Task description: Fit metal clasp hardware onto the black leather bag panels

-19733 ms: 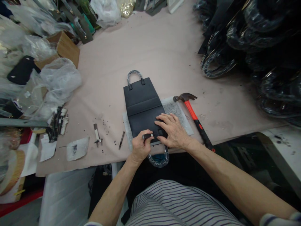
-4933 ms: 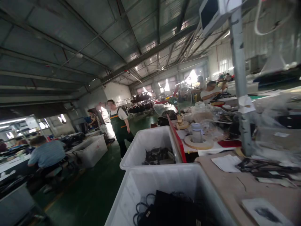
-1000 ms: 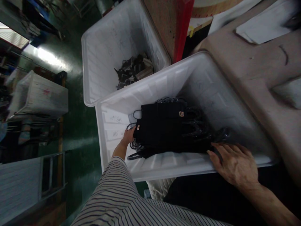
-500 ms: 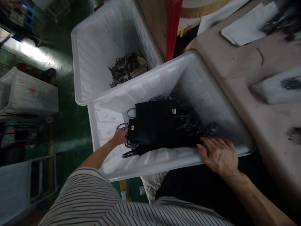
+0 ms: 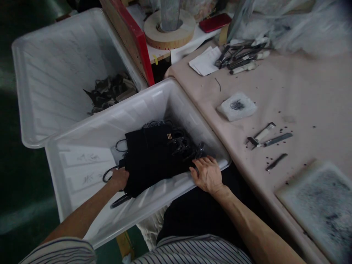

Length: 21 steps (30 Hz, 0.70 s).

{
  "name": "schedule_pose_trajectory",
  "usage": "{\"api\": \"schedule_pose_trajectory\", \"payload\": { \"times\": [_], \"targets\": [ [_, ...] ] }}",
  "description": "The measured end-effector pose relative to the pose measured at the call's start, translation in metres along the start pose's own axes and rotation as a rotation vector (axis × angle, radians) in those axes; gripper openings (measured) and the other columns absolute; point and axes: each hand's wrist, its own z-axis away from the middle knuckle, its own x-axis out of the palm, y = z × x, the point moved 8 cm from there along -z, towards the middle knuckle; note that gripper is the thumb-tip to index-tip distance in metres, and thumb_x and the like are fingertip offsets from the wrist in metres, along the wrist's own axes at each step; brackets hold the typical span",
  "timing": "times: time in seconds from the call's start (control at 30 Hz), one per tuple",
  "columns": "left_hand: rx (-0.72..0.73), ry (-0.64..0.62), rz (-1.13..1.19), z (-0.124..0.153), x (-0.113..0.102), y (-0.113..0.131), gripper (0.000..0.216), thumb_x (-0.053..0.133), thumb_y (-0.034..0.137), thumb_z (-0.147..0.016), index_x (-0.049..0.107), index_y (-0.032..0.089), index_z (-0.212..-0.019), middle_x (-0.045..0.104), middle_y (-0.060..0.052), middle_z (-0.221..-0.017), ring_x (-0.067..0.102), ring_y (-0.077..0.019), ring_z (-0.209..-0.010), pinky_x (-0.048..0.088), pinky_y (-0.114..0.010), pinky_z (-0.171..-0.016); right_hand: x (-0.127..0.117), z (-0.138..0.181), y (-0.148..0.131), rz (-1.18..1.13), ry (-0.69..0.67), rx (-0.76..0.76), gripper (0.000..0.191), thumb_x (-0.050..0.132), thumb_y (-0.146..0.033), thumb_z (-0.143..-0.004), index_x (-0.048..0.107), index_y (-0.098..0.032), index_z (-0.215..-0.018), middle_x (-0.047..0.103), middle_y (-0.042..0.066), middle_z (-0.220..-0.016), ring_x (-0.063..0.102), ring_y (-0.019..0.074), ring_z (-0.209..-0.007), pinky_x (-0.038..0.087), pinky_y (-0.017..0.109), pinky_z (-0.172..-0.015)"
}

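Observation:
Inside the near white plastic bin (image 5: 85, 141), black handbags (image 5: 150, 161) lie stacked, with thin looped handles sticking out to the left and clear-wrapped black handles on the right. A small gold clasp (image 5: 169, 136) shows on the farther bag. My left hand (image 5: 119, 178) is closed on the left end of the nearest handbag, beside a handle loop. At the bag's right end, close to the bin's near rim, my right hand (image 5: 207, 174) has its fingers curled over the black edge. Its fingertips are partly lost against the dark material.
A second white bin (image 5: 63, 66) holding dark scraps stands behind. On the right, a covered table (image 5: 297, 88) carries several tools (image 5: 244, 57), a white block (image 5: 237, 106), small cutters (image 5: 264, 135) and a stained slab (image 5: 324, 209). A red-edged board (image 5: 140, 44) rises behind the bins.
The view has swung right, bringing more of the table in. The gold clasp on the nearest handbag no longer shows. Both hands stay at the bag's two ends.

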Motion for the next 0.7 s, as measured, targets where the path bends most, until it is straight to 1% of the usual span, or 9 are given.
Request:
{"api": "schedule_pose_trajectory", "payload": {
  "times": [0.07, 0.13, 0.17, 0.23, 0.3, 0.37, 0.43, 0.57, 0.7],
  "targets": [
    [0.138, 0.100, 0.179, -0.022, -0.039, 0.049, 0.051, 0.070, 0.034, -0.075, 0.066, 0.012, -0.121, 0.070, -0.022, -0.118, 0.066, -0.0435, -0.112, 0.048, -0.063, -0.099, 0.000, 0.000, 0.001, -0.011, -0.001, 0.002, 0.031, 0.052, -0.036, -0.098, 0.071, -0.013, -0.106, 0.072, 0.011, -0.100, 0.062, 0.0275, -0.098, 0.034, 0.045, -0.105],
    [0.255, 0.168, 0.283, -0.047, -0.073, 0.109, 0.063, 0.064, 0.043, -0.085, 0.052, 0.016, -0.141, 0.060, -0.016, -0.141, 0.059, -0.0326, -0.129, 0.047, -0.045, -0.110, 0.000, 0.000, 0.001, -0.022, 0.002, 0.001, 0.031, 0.052, -0.036, -0.098, 0.072, -0.013, -0.106, 0.072, 0.011, -0.099, 0.061, 0.0275, -0.098, 0.034, 0.044, -0.105],
    [0.307, 0.217, 0.400, -0.061, -0.090, 0.140, 0.071, 0.067, 0.045, -0.084, 0.048, 0.014, -0.145, 0.056, -0.016, -0.146, 0.055, -0.0314, -0.134, 0.043, -0.042, -0.114, 0.000, 0.000, 0.001, -0.029, 0.004, -0.001, 0.031, 0.052, -0.036, -0.098, 0.072, -0.014, -0.105, 0.071, 0.011, -0.098, 0.061, 0.0274, -0.097, 0.034, 0.044, -0.104],
    [0.374, 0.226, 0.569, -0.089, -0.110, 0.197, 0.087, 0.078, 0.049, -0.076, 0.044, 0.013, -0.148, 0.049, -0.019, -0.152, 0.048, -0.0341, -0.140, 0.038, -0.043, -0.119, 0.000, 0.000, 0.001, -0.042, 0.009, -0.006, 0.029, 0.052, -0.035, -0.097, 0.071, -0.014, -0.104, 0.071, 0.011, -0.097, 0.060, 0.0273, -0.096, 0.035, 0.044, -0.102],
    [0.348, 0.157, 0.707, -0.118, -0.114, 0.237, 0.096, 0.086, 0.046, -0.067, 0.044, 0.014, -0.147, 0.053, -0.021, -0.148, 0.051, -0.0378, -0.137, 0.041, -0.047, -0.116, -0.001, 0.000, 0.001, -0.053, 0.017, -0.006, 0.028, 0.052, -0.033, -0.097, 0.071, -0.014, -0.103, 0.070, 0.011, -0.095, 0.059, 0.0269, -0.094, 0.035, 0.043, -0.100],
    [0.298, 0.115, 0.787, -0.139, -0.113, 0.258, 0.098, 0.090, 0.040, -0.061, 0.047, 0.014, -0.144, 0.058, -0.021, -0.141, 0.057, -0.0395, -0.130, 0.046, -0.049, -0.111, -0.001, 0.000, 0.002, -0.063, 0.024, -0.001, 0.027, 0.052, -0.033, -0.096, 0.071, -0.014, -0.101, 0.070, 0.011, -0.093, 0.059, 0.0267, -0.092, 0.036, 0.042, -0.097],
    [0.295, 0.112, 0.833, -0.149, -0.112, 0.266, 0.089, 0.089, 0.036, -0.064, 0.050, 0.014, -0.141, 0.063, -0.018, -0.135, 0.062, -0.0355, -0.124, 0.050, -0.046, -0.106, -0.001, -0.001, 0.003, -0.071, 0.025, 0.001, 0.027, 0.051, -0.033, -0.096, 0.070, -0.014, -0.100, 0.069, 0.011, -0.092, 0.058, 0.0268, -0.091, 0.037, 0.042, -0.095],
    [0.366, 0.107, 0.899, -0.144, -0.107, 0.266, 0.077, 0.083, 0.030, -0.072, 0.050, 0.016, -0.140, 0.067, -0.012, -0.131, 0.064, -0.0265, -0.122, 0.051, -0.037, -0.105, 0.000, -0.001, 0.004, -0.086, 0.014, 0.002, 0.027, 0.051, -0.034, -0.096, 0.070, -0.015, -0.100, 0.068, 0.011, -0.091, 0.056, 0.0271, -0.090, 0.037, 0.042, -0.093],
    [0.486, 0.030, 0.819, -0.133, -0.102, 0.284, 0.073, 0.082, 0.031, -0.070, 0.054, 0.020, -0.136, 0.069, -0.009, -0.127, 0.066, -0.0277, -0.118, 0.053, -0.037, -0.103, 0.002, -0.001, 0.004, -0.087, 0.006, 0.003, 0.029, 0.051, -0.034, -0.095, 0.070, -0.014, -0.101, 0.067, 0.011, -0.091, 0.056, 0.0275, -0.090, 0.036, 0.042, -0.092]
  ]
}}
